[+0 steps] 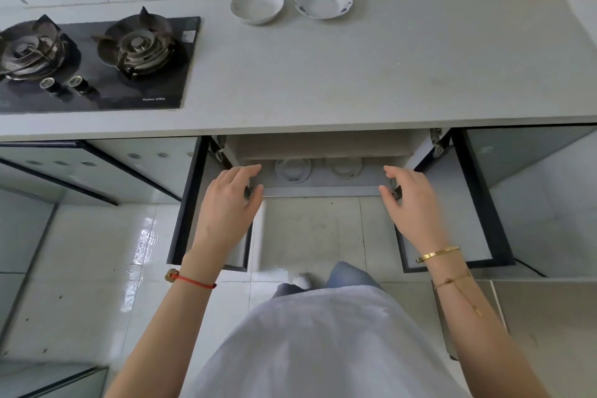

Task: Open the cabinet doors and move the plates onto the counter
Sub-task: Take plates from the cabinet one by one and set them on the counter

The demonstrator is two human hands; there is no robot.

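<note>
A: Both dark-framed glass cabinet doors [190, 203] open. Left hand [231, 203] and right hand [412, 200] spread, empty.

B: 2 white ceramic plates [292, 169] inside at 12 o'clock; blind reaching could knock them together.

1. Left hand [226, 203]: bare forearm, with a red string bracelet [193, 281] carrying a small gold bead at the wrist below the fingers.
2. Right hand [416, 203]: gold bangle [437, 254] and a thin gold chain [455, 283].
3. White top [323, 349], blue jeans [352, 275], white shoe [303, 281].
</note>
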